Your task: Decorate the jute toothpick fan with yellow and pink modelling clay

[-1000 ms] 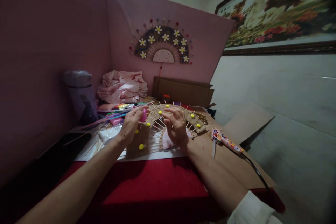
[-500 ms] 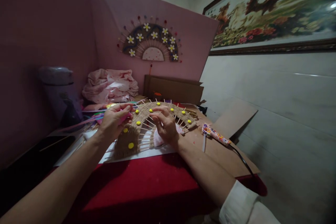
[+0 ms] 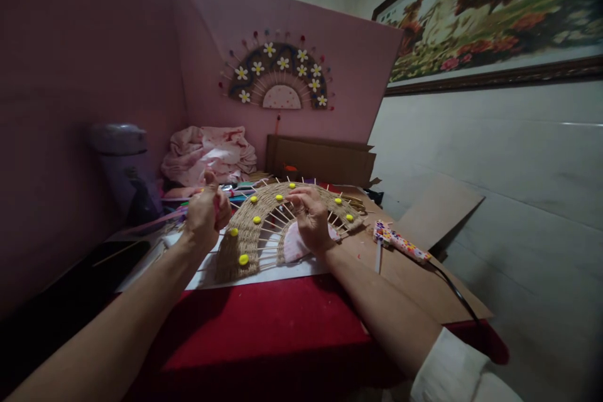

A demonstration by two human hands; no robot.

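Observation:
A half-round fan (image 3: 241,213) woven from brown cord over thin sticks lies in front of me, dotted with several yellow discs (image 3: 244,259). A pale pink half-circle (image 3: 293,246) sits at its inner middle, partly hidden by my right wrist. Over the upper part of the weave, my right hand (image 3: 308,217) is closed in a pinch beside a yellow disc. Whatever it may hold is too small to make out. Left of the fan, my left hand (image 3: 206,213) is closed around something pink, mostly hidden by the fingers, with its thumb raised.
A flower-patterned glue gun (image 3: 400,244) with a black cord lies on cardboard (image 3: 414,289) at right. Behind are a crumpled pink cloth (image 3: 210,154), a cardboard box (image 3: 320,160) and a purple container (image 3: 127,169). A finished-looking flowered fan (image 3: 282,64) hangs on the pink panel.
My left hand has drawn back from the fan's edge and turned thumb-up. My right hand remains pinched above the weave. The whole view has shifted slightly.

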